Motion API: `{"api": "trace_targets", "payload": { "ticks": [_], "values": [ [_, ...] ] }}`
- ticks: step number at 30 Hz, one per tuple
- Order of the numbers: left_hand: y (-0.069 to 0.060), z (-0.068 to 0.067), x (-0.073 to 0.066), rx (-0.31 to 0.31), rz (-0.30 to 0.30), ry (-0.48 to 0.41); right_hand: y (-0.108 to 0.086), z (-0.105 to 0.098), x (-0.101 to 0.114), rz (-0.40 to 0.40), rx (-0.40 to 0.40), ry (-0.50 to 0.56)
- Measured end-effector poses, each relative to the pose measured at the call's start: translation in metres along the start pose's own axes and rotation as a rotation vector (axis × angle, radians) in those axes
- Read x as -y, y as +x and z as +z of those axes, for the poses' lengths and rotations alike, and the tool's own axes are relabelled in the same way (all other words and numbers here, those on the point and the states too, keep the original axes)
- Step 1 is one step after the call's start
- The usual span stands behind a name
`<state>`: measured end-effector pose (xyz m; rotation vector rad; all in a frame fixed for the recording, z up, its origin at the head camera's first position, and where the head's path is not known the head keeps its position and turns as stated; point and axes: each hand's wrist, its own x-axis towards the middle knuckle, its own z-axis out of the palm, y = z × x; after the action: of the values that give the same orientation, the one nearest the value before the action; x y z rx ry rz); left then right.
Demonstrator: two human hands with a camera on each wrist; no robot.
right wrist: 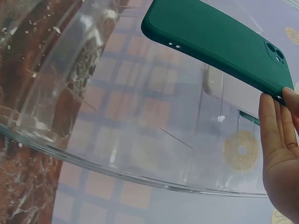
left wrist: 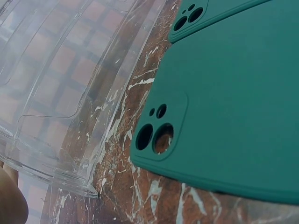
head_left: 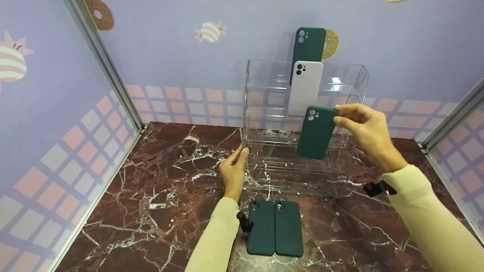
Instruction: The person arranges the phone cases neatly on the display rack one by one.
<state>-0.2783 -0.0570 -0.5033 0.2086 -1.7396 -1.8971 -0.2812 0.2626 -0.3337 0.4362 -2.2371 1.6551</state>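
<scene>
Before the clear rack [head_left: 268, 87], the right hand [head_left: 372, 130] pinches a green case [head_left: 317, 133], I'd say light, bendy, best edge-held; the left hand [head_left: 233, 172] grips the rack's side.

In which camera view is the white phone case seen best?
The head view: it shows the white phone case almost whole, with its camera cutouts. The right wrist view shows only part of it behind the held green case; the left wrist view does not show it.
</scene>
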Motion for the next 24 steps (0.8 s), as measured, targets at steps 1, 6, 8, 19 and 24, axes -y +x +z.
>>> {"api": "trace_targets", "payload": {
  "ticks": [1,6,8,19,24],
  "values": [
    [0.0,0.0,0.0,0.0,0.0,-0.001,0.002,0.0,0.001,-0.003,-0.003,0.022],
    [0.001,0.001,-0.001,-0.004,-0.003,-0.019,0.012,0.001,0.006,-0.015,-0.011,0.078],
    [0.001,0.001,-0.001,-0.008,-0.003,-0.024,0.014,0.001,0.008,-0.019,-0.009,0.07],
    [0.003,-0.004,-0.005,0.043,0.006,0.025,0.022,0.003,0.01,-0.02,-0.005,0.067],
    [0.007,-0.008,-0.009,0.057,0.022,0.062,0.025,0.004,0.011,-0.016,-0.002,0.045]
  ]
}}
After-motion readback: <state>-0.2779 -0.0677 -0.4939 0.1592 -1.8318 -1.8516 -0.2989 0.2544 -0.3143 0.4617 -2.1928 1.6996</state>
